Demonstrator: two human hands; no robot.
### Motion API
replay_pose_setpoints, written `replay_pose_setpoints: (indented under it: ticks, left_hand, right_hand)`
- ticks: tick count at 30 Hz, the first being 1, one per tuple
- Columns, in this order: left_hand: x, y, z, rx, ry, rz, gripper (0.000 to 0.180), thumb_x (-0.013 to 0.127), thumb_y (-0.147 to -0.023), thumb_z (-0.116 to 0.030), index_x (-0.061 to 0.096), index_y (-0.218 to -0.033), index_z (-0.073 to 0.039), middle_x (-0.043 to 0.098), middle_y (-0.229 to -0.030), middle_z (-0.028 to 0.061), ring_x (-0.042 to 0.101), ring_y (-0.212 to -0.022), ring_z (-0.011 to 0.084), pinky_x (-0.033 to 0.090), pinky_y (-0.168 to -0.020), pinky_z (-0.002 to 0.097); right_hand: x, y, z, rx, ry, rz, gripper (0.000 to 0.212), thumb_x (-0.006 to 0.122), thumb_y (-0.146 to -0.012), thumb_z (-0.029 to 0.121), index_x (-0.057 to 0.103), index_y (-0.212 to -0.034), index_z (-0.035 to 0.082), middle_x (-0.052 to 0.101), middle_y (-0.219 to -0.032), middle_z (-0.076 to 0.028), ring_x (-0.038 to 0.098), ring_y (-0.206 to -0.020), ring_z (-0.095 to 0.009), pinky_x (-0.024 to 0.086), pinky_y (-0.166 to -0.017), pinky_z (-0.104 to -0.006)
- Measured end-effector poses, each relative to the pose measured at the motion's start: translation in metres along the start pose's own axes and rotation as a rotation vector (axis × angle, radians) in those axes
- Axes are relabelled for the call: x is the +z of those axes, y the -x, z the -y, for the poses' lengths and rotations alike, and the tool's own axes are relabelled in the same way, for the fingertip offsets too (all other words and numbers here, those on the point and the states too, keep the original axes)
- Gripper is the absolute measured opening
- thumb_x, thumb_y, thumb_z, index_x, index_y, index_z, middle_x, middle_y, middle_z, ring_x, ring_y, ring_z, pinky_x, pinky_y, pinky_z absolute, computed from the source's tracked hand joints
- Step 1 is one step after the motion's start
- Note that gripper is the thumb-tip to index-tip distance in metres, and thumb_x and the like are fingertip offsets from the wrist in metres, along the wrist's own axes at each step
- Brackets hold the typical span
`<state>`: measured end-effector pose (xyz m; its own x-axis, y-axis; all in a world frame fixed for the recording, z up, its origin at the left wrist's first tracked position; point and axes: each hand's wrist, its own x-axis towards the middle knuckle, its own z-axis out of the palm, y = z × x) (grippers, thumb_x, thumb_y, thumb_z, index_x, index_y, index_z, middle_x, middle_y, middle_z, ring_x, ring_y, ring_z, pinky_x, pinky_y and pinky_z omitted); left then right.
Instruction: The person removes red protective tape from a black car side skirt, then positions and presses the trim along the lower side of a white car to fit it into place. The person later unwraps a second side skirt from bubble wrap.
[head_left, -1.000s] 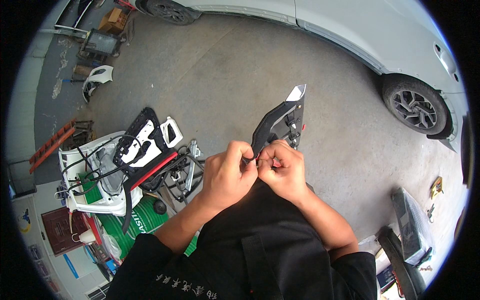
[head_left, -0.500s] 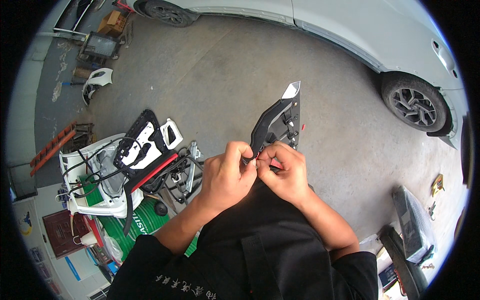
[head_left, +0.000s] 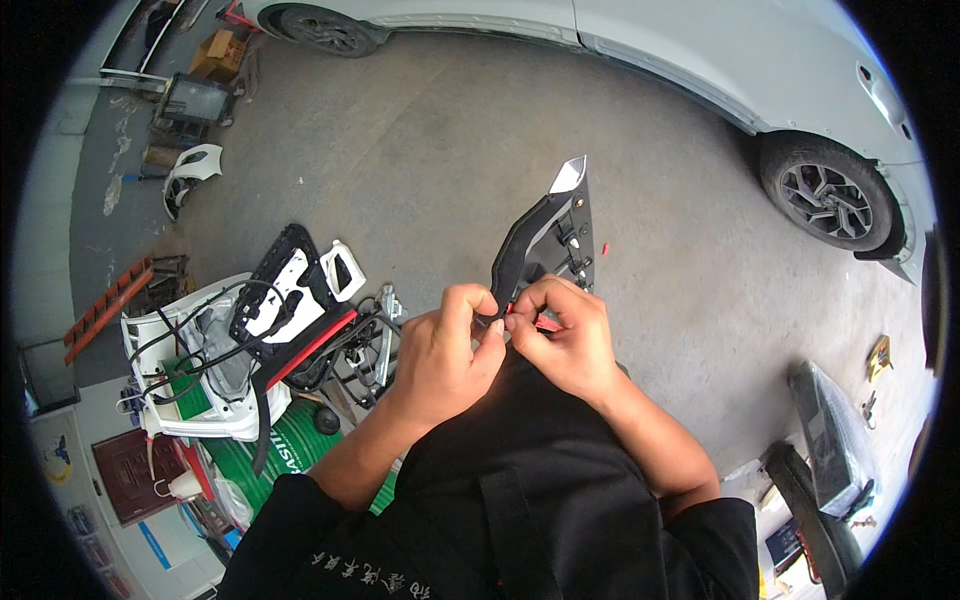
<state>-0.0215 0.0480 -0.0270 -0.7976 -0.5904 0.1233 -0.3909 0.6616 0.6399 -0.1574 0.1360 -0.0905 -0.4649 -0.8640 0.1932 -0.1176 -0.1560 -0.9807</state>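
Observation:
In front of my body I hold a long black plastic car trim piece (head_left: pixel 520 237), its far end pointing away and tipped with a shiny silver corner. Small clips and studs show along its inner side. My left hand (head_left: pixel 447 350) pinches the near end of its left edge between thumb and bent fingers. Close beside it, my right hand (head_left: pixel 565 337) is closed at the same end, thumb and fingertip pressed together. A bit of red strip (head_left: pixel 548 323) shows by the right fingers; what exactly they pinch is hidden.
A white car (head_left: pixel 680 60) stands across the far side. On the left are stacked car door parts (head_left: pixel 290 290), a green drum (head_left: pixel 285 440) and an orange ladder (head_left: pixel 108 310). A wrapped part (head_left: pixel 835 440) lies at the right. A small red piece (head_left: pixel 605 249) is on the floor.
The trim's far end has shifted slightly left in view, with the hands moving a little along. Both hands keep their closed grip near the same end. The surroundings shift slightly with the head.

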Motion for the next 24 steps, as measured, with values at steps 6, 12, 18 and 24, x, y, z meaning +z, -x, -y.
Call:
replay_pose_setpoints:
  ticks: [6,12,18,24]
  left_hand:
    - [-0.001,0.001,-0.002,-0.041,0.01,0.01,0.031,0.067,-0.078,0.002,0.047,-0.101,-0.002,0.063,-0.071,0.0122,0.068,-0.061,0.0302,0.052,-0.052,0.0384]
    - [0.0,0.001,-0.005,-0.032,-0.016,-0.002,0.031,0.068,-0.077,0.003,0.047,-0.1,-0.002,0.063,-0.07,0.0133,0.068,-0.061,0.0307,0.052,-0.052,0.0385]
    - [0.002,0.003,-0.01,-0.026,-0.03,-0.003,0.028,0.068,-0.079,0.004,0.049,-0.099,0.001,0.059,-0.072,0.0095,0.065,-0.061,0.0207,0.05,-0.055,0.0308]
    - [0.002,0.006,-0.016,-0.044,-0.007,0.011,0.028,0.068,-0.08,0.004,0.049,-0.1,0.001,0.059,-0.07,0.0091,0.063,-0.059,0.0189,0.049,-0.055,0.0293]
  right_hand:
    - [0.002,0.001,0.001,0.022,-0.058,0.001,0.007,0.067,-0.075,-0.001,0.06,-0.078,-0.001,0.062,-0.074,-0.008,0.062,-0.066,-0.019,0.05,-0.06,-0.0296]
    - [0.001,0.002,0.002,0.036,-0.062,0.007,0.005,0.064,-0.074,-0.003,0.06,-0.077,-0.001,0.063,-0.075,-0.007,0.063,-0.067,-0.018,0.05,-0.061,-0.0296]
    - [-0.002,0.004,-0.002,0.035,-0.023,0.005,0.006,0.063,-0.073,-0.003,0.059,-0.077,-0.001,0.063,-0.075,-0.008,0.063,-0.066,-0.018,0.05,-0.061,-0.03]
    - [-0.007,0.01,0.0,0.027,-0.09,0.017,0.01,0.068,-0.074,-0.002,0.059,-0.078,0.0,0.062,-0.077,-0.008,0.062,-0.069,-0.019,0.049,-0.062,-0.0302]
